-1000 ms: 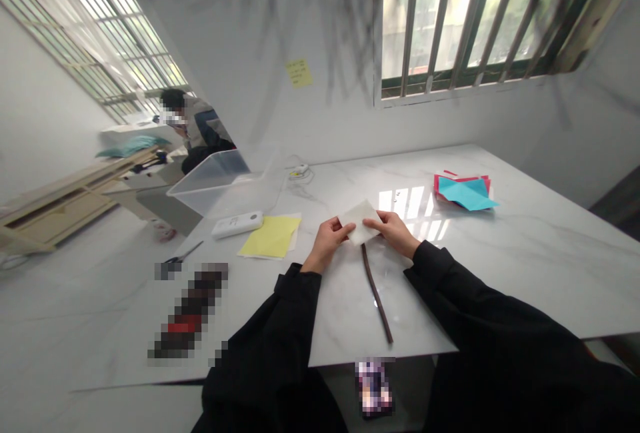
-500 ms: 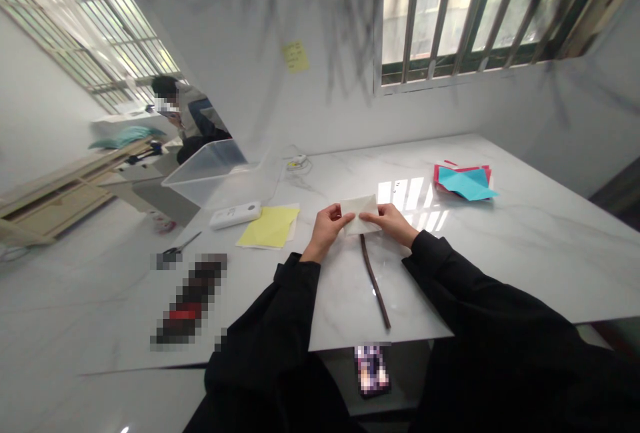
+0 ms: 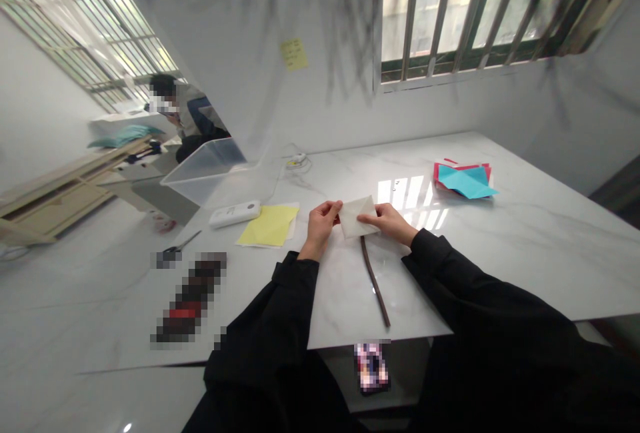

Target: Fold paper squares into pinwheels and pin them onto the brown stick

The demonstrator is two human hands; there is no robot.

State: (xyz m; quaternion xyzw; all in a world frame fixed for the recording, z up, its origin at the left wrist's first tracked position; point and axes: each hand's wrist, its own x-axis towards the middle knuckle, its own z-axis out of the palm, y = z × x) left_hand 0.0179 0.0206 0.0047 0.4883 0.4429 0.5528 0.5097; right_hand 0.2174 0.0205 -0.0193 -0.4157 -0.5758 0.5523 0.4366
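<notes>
I saw right hand [image 3: 393, 221] pinching cream paper [image 3: 353, 218] — left hand [image 3: 320, 226] at left corner, grip unclear; brown stick [image 3: 373, 278] ran bodyward.

A: What's left on the white marbled tabletop [image 3: 525, 246]?
B: Translucent plastic bin [image 3: 213, 185], white oblong device [image 3: 234, 215] just beside a yellow paper sheet [image 3: 269, 227], plus metal-bladed scissors [image 3: 191, 239], handles pixelated.
A: Back right?
B: Loose pile of cyan and red paper [image 3: 469, 181].
A: Wall?
B: Yellow square sticky note [image 3: 294, 54], barred white-framed window [image 3: 465, 9] right of it.
</notes>
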